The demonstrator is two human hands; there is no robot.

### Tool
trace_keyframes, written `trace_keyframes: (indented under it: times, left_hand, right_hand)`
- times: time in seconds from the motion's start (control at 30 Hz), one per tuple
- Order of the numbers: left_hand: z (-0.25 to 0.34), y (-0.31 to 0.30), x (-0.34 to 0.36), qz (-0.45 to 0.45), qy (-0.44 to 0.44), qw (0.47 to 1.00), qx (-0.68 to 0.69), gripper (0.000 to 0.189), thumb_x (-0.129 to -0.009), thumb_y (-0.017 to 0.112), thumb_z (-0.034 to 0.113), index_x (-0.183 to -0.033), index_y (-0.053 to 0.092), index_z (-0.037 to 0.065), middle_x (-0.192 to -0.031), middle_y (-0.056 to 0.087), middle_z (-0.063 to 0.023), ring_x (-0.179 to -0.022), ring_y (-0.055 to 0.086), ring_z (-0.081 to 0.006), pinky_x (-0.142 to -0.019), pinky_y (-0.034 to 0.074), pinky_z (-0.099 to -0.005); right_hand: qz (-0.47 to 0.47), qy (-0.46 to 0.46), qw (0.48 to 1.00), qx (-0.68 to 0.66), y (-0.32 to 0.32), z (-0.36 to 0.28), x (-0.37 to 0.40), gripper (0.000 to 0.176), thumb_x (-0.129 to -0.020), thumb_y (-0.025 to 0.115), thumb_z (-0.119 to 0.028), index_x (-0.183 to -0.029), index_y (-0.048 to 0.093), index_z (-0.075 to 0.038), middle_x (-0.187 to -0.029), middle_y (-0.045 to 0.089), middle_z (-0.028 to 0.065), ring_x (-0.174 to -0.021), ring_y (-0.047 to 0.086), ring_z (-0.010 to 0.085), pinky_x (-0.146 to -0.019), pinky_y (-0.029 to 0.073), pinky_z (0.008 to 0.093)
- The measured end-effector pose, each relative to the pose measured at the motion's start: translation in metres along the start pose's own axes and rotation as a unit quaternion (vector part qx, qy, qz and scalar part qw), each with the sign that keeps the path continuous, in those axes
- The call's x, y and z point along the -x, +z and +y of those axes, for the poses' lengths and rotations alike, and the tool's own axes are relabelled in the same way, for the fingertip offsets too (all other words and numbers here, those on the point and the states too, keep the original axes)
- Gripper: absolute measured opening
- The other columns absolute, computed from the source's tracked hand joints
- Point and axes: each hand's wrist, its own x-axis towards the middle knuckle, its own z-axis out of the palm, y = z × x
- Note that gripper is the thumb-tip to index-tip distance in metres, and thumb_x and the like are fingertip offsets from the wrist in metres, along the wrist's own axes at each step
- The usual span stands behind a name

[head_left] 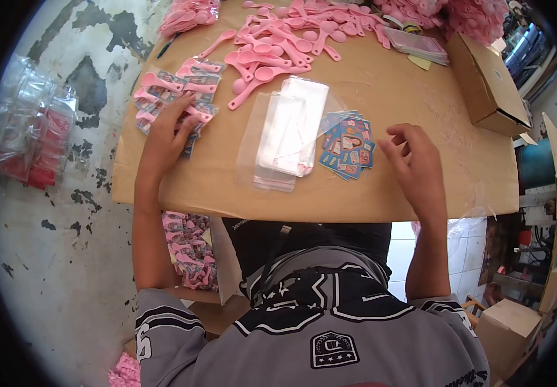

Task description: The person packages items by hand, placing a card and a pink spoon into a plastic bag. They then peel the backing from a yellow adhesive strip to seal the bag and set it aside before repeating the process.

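My left hand (167, 132) rests at the pile of packets on the table's left, its thumb and fingers on a bagged pink spoon (200, 114). Each packet (162, 82) in that pile shows a pink spoon over a blue printed card in clear plastic. Over the table's right part, my right hand (414, 161) has loosely bent fingers, thumb apart, and nothing visible in them. Just left of it lies a fanned stack of blue printed cards (351, 143). Clear plastic bags (291, 129) lie flat between the two hands, partly overlapping the cards' left side.
Loose pink spoons (275, 45) are heaped at the table's far side. A cardboard box (485, 84) stands at the right edge. More clear bags (33, 122) are at the far left. Below the table, a carton holds filled packets (191, 251).
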Motion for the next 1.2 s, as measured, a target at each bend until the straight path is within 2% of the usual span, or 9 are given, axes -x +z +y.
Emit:
trace_keyframes:
  times: [0.07, 0.27, 0.33, 0.43, 0.53, 0.77, 0.9, 1.07, 1.2]
  left_hand:
    - [-0.006, -0.003, -0.004, 0.005, -0.04, 0.999, 0.034, 0.04, -0.103, 0.067, 0.02, -0.138, 0.064, 0.003, -0.132, 0.07, -0.0182, -0.116, 0.07, -0.0271, -0.092, 0.055, -0.0391]
    - [0.077, 0.032, -0.016, 0.099, 0.084, 0.991, 0.035, 0.025, -0.1, 0.07, 0.019, -0.116, 0.071, -0.001, -0.109, 0.074, -0.0151, -0.098, 0.071, -0.0266, -0.085, 0.055, -0.0383]
    - [0.11, 0.049, -0.014, -0.012, 0.112, 0.992, 0.063, 0.031, -0.097, 0.074, 0.022, -0.119, 0.069, 0.002, -0.111, 0.071, -0.012, -0.103, 0.069, -0.0261, -0.089, 0.052, -0.0374]
    - [0.141, 0.072, -0.01, -0.057, 0.191, 0.978, -0.054, 0.04, -0.093, 0.077, 0.025, -0.124, 0.065, 0.004, -0.116, 0.064, -0.0135, -0.11, 0.063, -0.0305, -0.095, 0.049, -0.0412]
    - [0.145, 0.087, -0.01, -0.102, 0.18, 0.972, -0.114, 0.043, -0.09, 0.077, 0.025, -0.126, 0.063, 0.005, -0.121, 0.059, -0.0141, -0.115, 0.058, -0.0328, -0.099, 0.046, -0.0449]
    - [0.137, 0.089, -0.014, -0.068, 0.191, 0.972, -0.122, 0.023, -0.091, 0.071, 0.012, -0.112, 0.07, 0.005, -0.099, 0.072, -0.0087, -0.088, 0.068, -0.0255, -0.084, 0.05, -0.0402]
    - [0.138, 0.078, -0.025, -0.022, 0.023, 0.984, 0.173, 0.013, -0.098, 0.068, 0.012, -0.108, 0.071, 0.005, -0.102, 0.077, -0.0105, -0.082, 0.07, -0.0179, -0.074, 0.052, -0.0344]
    - [0.115, 0.078, -0.023, -0.016, -0.115, 0.83, 0.545, 0.021, -0.105, 0.064, 0.015, -0.122, 0.065, 0.003, -0.108, 0.077, -0.0167, -0.09, 0.073, -0.0183, -0.075, 0.056, -0.0298]
    - [0.134, 0.083, -0.007, -0.047, -0.157, 0.764, 0.624, 0.026, -0.104, 0.065, 0.013, -0.127, 0.06, 0.001, -0.112, 0.075, -0.0186, -0.103, 0.075, -0.0232, -0.087, 0.061, -0.0296]
  right_hand:
    - [-0.032, 0.043, 0.998, 0.04, 0.011, -0.004, 0.001, 0.04, -0.092, 0.078, -0.038, -0.104, 0.066, -0.001, -0.097, 0.066, 0.0127, -0.091, 0.066, 0.0339, -0.08, 0.052, 0.0436]
    - [-0.058, 0.048, 0.994, 0.083, 0.03, -0.011, -0.001, 0.049, -0.084, 0.085, -0.043, -0.097, 0.059, -0.003, -0.095, 0.064, 0.0128, -0.091, 0.063, 0.0333, -0.08, 0.05, 0.0444]
    - [-0.066, 0.065, 0.994, 0.059, 0.03, -0.009, -0.004, 0.049, -0.083, 0.086, -0.041, -0.096, 0.059, -0.003, -0.094, 0.063, 0.0123, -0.088, 0.062, 0.0326, -0.078, 0.05, 0.0442]
    - [-0.068, 0.083, 0.994, 0.018, 0.026, -0.008, -0.005, 0.047, -0.084, 0.086, -0.04, -0.095, 0.058, -0.004, -0.093, 0.063, 0.0121, -0.086, 0.061, 0.0313, -0.077, 0.049, 0.0435]
    - [-0.051, 0.07, 0.996, -0.012, 0.027, 0.001, -0.002, 0.045, -0.083, 0.086, -0.037, -0.093, 0.058, -0.004, -0.091, 0.063, 0.0123, -0.085, 0.061, 0.0304, -0.076, 0.049, 0.0435]
    - [-0.014, 0.065, 0.998, -0.02, 0.031, 0.011, 0.001, 0.038, -0.088, 0.082, -0.034, -0.086, 0.057, -0.006, -0.08, 0.061, 0.0094, -0.079, 0.061, 0.0276, -0.072, 0.048, 0.0419]
    - [-0.009, 0.111, 0.985, -0.135, 0.032, 0.025, 0.0, 0.034, -0.094, 0.079, -0.028, -0.083, 0.054, -0.007, -0.075, 0.056, 0.0036, -0.07, 0.055, 0.0151, -0.065, 0.044, 0.0332]
    - [0.051, 0.096, 0.926, -0.362, 0.032, 0.037, -0.001, 0.026, -0.098, 0.077, -0.016, -0.086, 0.054, -0.008, -0.083, 0.06, -0.0033, -0.072, 0.05, 0.0033, -0.064, 0.04, 0.0226]
    - [0.105, 0.081, 0.911, -0.391, 0.034, 0.022, -0.002, 0.016, -0.099, 0.076, -0.014, -0.1, 0.063, -0.004, -0.091, 0.067, -0.0017, -0.074, 0.053, 0.0035, -0.066, 0.043, 0.0203]
